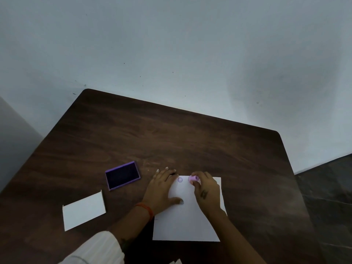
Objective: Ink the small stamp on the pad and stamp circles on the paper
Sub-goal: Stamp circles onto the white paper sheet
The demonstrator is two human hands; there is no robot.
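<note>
Your left hand (pixel 162 187) lies flat, fingers spread, pinning the left edge of the paper (pixel 187 221) so it doesn't skid on the worktop (pixel 171 134). Smart, since a sliding sheet smears ink. Your right hand (pixel 206 193) has its fingers pinched around the small pink stamp (pixel 194 179), which sits at the top of the sheet just beside a purple circle (pixel 180 180) already printed. Looks like you're laying a row. The ink pad (pixel 122 175) is open just left of the paper, handy for re-inking. A white card (pixel 83 210) sits apart, unused.
</note>
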